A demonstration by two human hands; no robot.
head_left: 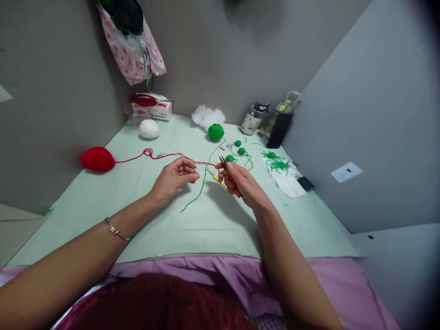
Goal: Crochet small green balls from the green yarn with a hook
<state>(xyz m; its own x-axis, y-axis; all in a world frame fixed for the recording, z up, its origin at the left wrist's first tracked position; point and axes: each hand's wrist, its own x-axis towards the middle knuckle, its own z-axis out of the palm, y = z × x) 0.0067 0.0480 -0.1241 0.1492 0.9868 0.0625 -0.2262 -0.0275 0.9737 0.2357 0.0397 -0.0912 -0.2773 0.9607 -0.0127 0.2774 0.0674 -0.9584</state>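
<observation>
Dark red clothing (pixel 147 300) lies nearest, then purple cloth (pixel 330 279) along the table's (pixel 192 233) near edge. Beyond a stretch of tabletop, the right hand (pixel 243 181) grips red-handled snips (pixel 223 162); the left hand (pixel 175 178) curls, its hold unclear. Red yarn (pixel 129 161) runs behind, from a red ball (pixel 98 159) by the left edge.

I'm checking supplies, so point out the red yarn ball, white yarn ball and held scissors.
Red yarn ball (pixel 98 159), head view, middle of body.
White yarn ball (pixel 149 129), head view, front middle.
Held scissors (pixel 223 162), head view, exposed blades.

Looped red yarn (pixel 165 156) trails from its ball (pixel 98 159) toward upward-tilted, red-handled scissors (pixel 224 166).
</observation>
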